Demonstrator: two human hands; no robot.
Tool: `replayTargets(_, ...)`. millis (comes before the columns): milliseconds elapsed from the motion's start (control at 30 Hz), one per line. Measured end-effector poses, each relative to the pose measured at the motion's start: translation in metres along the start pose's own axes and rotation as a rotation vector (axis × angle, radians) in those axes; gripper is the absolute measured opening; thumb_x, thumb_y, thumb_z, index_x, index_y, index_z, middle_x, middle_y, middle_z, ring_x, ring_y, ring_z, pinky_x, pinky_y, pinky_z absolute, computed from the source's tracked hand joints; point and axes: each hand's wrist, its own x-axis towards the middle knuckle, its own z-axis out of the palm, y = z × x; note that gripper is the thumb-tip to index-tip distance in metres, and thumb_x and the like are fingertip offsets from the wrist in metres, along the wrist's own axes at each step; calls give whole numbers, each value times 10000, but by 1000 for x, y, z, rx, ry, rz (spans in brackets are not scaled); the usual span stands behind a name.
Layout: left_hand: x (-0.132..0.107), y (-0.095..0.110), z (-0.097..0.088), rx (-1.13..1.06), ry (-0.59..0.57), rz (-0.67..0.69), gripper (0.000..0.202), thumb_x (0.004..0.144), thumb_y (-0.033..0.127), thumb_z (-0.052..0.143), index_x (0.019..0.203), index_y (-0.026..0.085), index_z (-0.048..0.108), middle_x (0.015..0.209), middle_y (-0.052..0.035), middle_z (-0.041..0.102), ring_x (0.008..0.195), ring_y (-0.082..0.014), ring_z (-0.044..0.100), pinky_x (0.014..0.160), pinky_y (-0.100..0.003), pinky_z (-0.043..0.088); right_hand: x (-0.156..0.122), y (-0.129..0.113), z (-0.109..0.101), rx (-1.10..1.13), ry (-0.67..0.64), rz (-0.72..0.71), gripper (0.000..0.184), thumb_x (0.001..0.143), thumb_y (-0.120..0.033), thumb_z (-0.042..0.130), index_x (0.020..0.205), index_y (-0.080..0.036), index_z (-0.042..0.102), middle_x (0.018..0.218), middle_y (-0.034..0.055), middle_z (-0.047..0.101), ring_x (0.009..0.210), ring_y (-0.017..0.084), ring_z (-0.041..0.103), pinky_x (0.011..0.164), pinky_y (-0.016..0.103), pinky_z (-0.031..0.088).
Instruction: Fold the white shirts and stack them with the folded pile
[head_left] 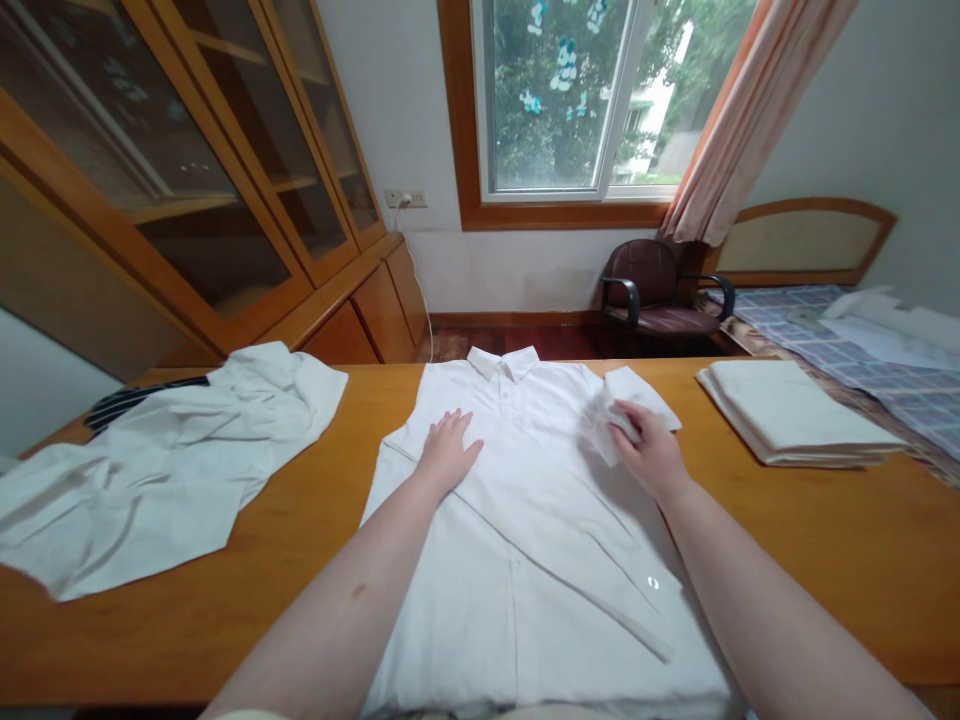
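Observation:
A white button-up shirt (480, 620) lies front up on the table, its collar (503, 362) at the far end. One long sleeve (570, 575) slants across the front toward the lower right. My left hand (450, 452) rests flat on the chest with its fingers spread. Over the shirt's right shoulder area, my right hand (654, 455) is closed on bunched white fabric (639, 388), which looks like the other sleeve. That fabric is slightly blurred, and its end hangs past the shirt's side.
Crumpled white clothing (187, 450) covers the wooden table's left side, with a dark striped cloth (142, 398) behind it. Folded white fabric (795, 405) is stacked at the right. Beyond the table (810, 560) stand an armchair (660, 290), a bed (862, 340) and a glass-fronted cabinet (292, 240).

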Motion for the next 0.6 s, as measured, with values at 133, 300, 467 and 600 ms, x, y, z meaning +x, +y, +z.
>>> replayTargets(133,-8,9,-14,-172,51,305,630,803,307,543,1393,207,345,1464,-85,333,1328,-204,320,1100,-378,256,-11,-21,14,309,-395,-74,397,813,-387,558,1172,-218,568,1143,83,627,1043,239,580,921,403,453)
replayTargets(300,-23,29,-29,-186,-50,574,804,735,286,642,1434,250,247,1499,-73,259,1356,-218,266,1127,-422,183,-16,-36,13,595,-702,5,488,764,-385,650,1217,-226,564,1271,88,553,1152,243,520,952,386,439)
replayTargets(467,-36,47,-33,-244,-123,685,862,708,355,674,1441,234,236,1508,-121,216,1367,-263,235,1114,-489,152,-23,-44,11,843,-1019,135,640,758,-352,670,1346,-267,432,1261,76,533,958,176,599,718,282,528)
replayTargets(600,-39,54,-31,-306,-153,698,500,721,231,629,1214,259,551,1397,-64,444,1333,-240,315,1121,-475,132,-29,-43,20,937,-1201,136,728,692,-292,735,1349,-243,424,1127,72,607,910,147,600,747,269,505)
